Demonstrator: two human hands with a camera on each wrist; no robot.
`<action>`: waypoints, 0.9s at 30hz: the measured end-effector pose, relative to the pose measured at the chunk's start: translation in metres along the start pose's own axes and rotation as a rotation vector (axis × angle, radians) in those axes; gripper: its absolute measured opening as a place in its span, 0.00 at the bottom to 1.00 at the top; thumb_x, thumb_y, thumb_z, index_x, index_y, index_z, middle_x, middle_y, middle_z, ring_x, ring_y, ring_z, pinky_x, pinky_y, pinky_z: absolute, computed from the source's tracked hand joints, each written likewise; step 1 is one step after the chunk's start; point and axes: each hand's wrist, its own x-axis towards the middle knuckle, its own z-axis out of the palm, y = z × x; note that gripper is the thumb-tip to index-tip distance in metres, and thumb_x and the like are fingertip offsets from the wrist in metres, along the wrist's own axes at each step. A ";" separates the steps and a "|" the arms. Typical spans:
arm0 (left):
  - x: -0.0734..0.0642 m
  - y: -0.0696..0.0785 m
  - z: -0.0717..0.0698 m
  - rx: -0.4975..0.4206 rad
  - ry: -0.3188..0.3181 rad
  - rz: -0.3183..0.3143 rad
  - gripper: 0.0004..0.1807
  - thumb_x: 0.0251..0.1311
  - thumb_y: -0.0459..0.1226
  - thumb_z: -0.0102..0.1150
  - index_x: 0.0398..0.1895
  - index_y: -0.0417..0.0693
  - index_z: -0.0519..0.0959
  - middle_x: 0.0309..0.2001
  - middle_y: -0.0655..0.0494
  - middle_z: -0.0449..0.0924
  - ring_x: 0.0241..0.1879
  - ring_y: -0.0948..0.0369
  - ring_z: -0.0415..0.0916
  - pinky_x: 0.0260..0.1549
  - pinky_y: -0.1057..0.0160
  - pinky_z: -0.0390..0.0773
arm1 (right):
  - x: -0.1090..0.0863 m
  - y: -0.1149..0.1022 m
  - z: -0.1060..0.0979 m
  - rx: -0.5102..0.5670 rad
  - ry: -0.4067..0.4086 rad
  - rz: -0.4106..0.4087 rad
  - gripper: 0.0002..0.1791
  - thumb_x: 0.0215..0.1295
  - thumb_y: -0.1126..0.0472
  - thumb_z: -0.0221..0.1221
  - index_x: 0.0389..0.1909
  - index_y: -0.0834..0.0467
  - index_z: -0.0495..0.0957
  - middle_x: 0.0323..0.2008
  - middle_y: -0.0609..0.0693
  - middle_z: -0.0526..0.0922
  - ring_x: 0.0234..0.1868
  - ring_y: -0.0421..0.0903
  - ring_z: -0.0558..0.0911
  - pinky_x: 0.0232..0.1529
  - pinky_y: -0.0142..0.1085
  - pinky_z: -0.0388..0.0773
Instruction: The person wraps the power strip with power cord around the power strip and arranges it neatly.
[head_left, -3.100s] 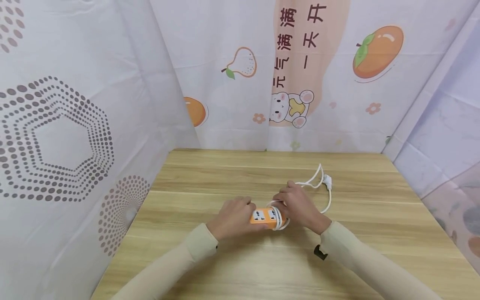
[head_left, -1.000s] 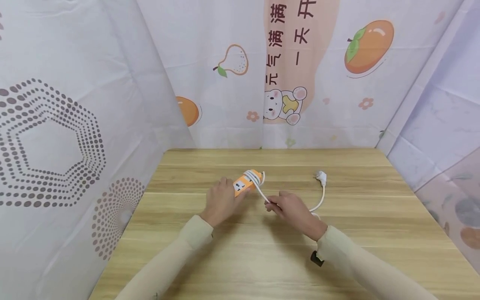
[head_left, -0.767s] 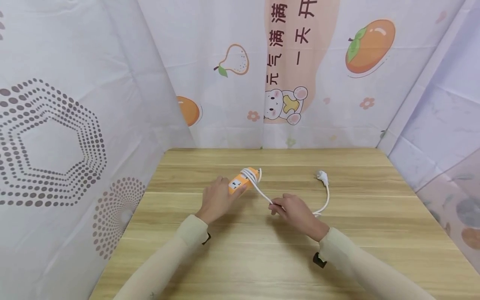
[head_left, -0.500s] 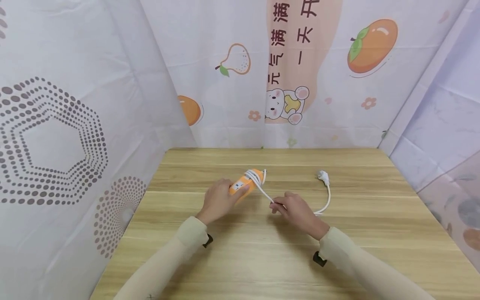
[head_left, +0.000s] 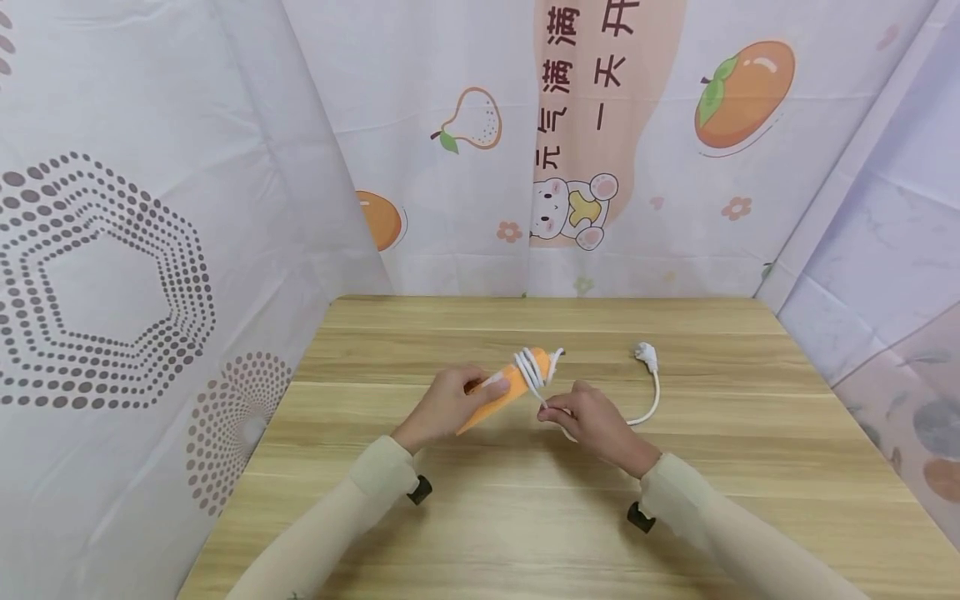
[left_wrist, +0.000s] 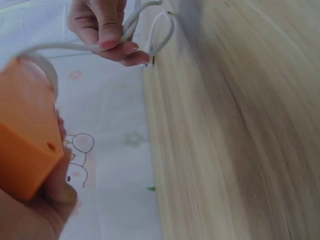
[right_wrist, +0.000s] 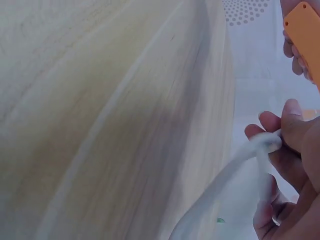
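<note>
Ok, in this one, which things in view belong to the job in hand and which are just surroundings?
Part of the job:
orange power strip, gripped by the left hand
white cord, partly wound round the strip, pinched by the right hand
white plug on the cord's end

Surroundings:
wooden table
printed curtains
small dark pieces by the cuffs

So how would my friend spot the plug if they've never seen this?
Find the wooden table, then look just beyond the person's right hand. There, ending a curve of white cord, lies the plug: chunky and pronged, unlike the thin cord or the orange power strip.
</note>
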 end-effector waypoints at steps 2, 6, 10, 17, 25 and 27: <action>-0.001 0.000 -0.001 0.000 -0.048 0.032 0.21 0.67 0.60 0.62 0.40 0.54 0.87 0.33 0.61 0.80 0.30 0.61 0.72 0.28 0.63 0.72 | 0.001 0.000 -0.001 -0.035 0.008 -0.011 0.04 0.65 0.55 0.69 0.35 0.50 0.90 0.25 0.35 0.80 0.28 0.39 0.66 0.30 0.34 0.67; -0.002 -0.001 -0.002 0.007 -0.126 0.069 0.18 0.65 0.59 0.65 0.40 0.57 0.88 0.33 0.62 0.81 0.31 0.63 0.72 0.29 0.64 0.73 | 0.003 0.001 -0.003 -0.147 0.021 -0.017 0.08 0.61 0.55 0.73 0.37 0.54 0.89 0.32 0.43 0.86 0.34 0.43 0.75 0.35 0.39 0.74; -0.003 -0.002 -0.004 0.007 -0.155 0.091 0.16 0.65 0.57 0.66 0.41 0.58 0.88 0.33 0.62 0.81 0.30 0.64 0.72 0.29 0.64 0.73 | 0.006 0.005 -0.003 -0.215 0.046 -0.074 0.07 0.59 0.58 0.74 0.35 0.55 0.87 0.27 0.44 0.83 0.31 0.43 0.72 0.31 0.38 0.71; -0.005 -0.003 -0.009 0.053 -0.228 0.186 0.14 0.65 0.57 0.67 0.40 0.61 0.88 0.31 0.63 0.79 0.29 0.64 0.69 0.28 0.66 0.69 | 0.011 0.004 -0.008 -0.322 0.081 -0.214 0.06 0.57 0.64 0.72 0.26 0.53 0.84 0.27 0.44 0.80 0.28 0.44 0.65 0.31 0.36 0.65; -0.009 -0.001 -0.013 0.296 -0.279 0.239 0.21 0.61 0.66 0.63 0.35 0.62 0.86 0.30 0.67 0.75 0.28 0.66 0.71 0.26 0.66 0.73 | 0.015 -0.002 -0.013 -0.407 0.031 -0.232 0.11 0.46 0.66 0.77 0.31 0.51 0.88 0.24 0.40 0.76 0.29 0.43 0.62 0.34 0.36 0.61; -0.010 0.000 -0.012 0.369 -0.282 0.252 0.24 0.60 0.68 0.61 0.34 0.61 0.85 0.30 0.68 0.74 0.27 0.67 0.70 0.25 0.67 0.73 | 0.017 -0.004 -0.012 -0.406 0.028 -0.236 0.12 0.46 0.65 0.79 0.31 0.50 0.89 0.25 0.40 0.80 0.29 0.42 0.62 0.33 0.36 0.62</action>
